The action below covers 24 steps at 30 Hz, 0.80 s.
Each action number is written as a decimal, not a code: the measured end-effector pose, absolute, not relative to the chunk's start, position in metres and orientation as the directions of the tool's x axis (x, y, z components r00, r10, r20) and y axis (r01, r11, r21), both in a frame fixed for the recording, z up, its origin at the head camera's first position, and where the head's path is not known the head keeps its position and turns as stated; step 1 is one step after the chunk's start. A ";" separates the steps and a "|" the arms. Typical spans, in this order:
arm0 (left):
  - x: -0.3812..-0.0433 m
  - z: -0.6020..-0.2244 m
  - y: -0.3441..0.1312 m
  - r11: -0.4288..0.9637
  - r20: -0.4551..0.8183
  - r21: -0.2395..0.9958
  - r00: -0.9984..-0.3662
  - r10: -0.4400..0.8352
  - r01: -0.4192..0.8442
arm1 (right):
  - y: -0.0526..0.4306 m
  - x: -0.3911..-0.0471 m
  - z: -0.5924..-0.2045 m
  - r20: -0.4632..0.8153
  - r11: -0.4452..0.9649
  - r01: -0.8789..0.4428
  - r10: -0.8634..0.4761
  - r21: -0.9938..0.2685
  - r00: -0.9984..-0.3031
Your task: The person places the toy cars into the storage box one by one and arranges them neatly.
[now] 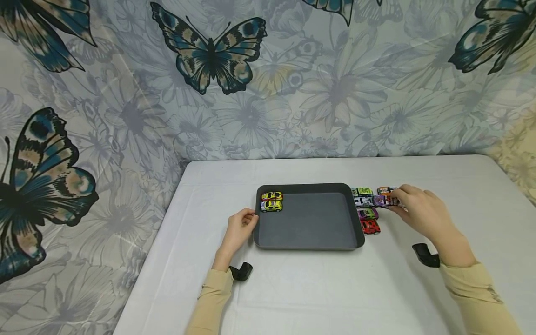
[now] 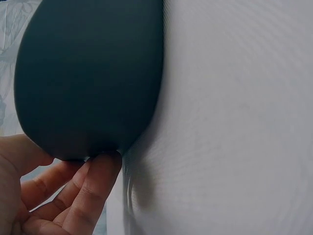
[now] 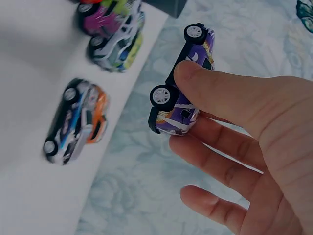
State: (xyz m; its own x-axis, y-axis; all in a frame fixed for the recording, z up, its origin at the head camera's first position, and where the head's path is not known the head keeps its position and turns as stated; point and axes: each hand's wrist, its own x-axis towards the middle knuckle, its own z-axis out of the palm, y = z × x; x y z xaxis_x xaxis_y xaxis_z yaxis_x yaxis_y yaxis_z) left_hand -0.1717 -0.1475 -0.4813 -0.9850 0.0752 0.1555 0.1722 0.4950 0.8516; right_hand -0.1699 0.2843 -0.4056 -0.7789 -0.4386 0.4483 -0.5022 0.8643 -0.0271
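Note:
Between thumb and fingers, my right hand (image 1: 423, 211) pinches a purple toy car (image 3: 188, 83) with white-spoked wheels, raised above the other cars. My left hand (image 1: 240, 228) grips the left rim of a dark grey tray (image 1: 310, 228), its thumb and fingertips at the edge in the left wrist view. Inside the tray's upper left corner sit two yellow toy cars, one (image 1: 271, 196) behind the other (image 1: 271, 205). Against the tray's right side are a green car (image 1: 362, 191), a white one (image 1: 363, 202), a purple-and-green one (image 1: 368, 213) and a red one (image 1: 371, 227).
A white-and-blue toy car (image 3: 68, 125) and an orange one (image 3: 99, 115) stand side by side near my right hand. The white table (image 1: 293, 293) meets a butterfly-patterned cloth (image 1: 335, 116) behind. Black wrist mounts show below both hands.

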 end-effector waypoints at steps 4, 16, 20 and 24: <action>-0.172 -0.481 -0.148 0.497 0.160 0.849 -0.984 0.076 0.177 | 0.273 -0.172 -0.401 0.483 0.848 -0.529 -0.450 -0.031 -0.751; -0.171 -0.481 -0.149 0.499 0.153 0.850 -0.985 0.075 0.170 | 0.232 -0.189 -0.390 0.460 0.815 -0.578 -0.499 -0.038 -0.734; -0.171 -0.480 -0.149 0.498 0.154 0.850 -0.985 0.077 0.172 | 0.219 -0.195 -0.391 0.468 0.797 -0.604 -0.524 -0.026 -0.712; -0.171 -0.479 -0.148 0.503 0.153 0.847 -0.985 0.079 0.172 | 0.205 -0.200 -0.391 0.462 0.790 -0.611 -0.529 -0.036 -0.711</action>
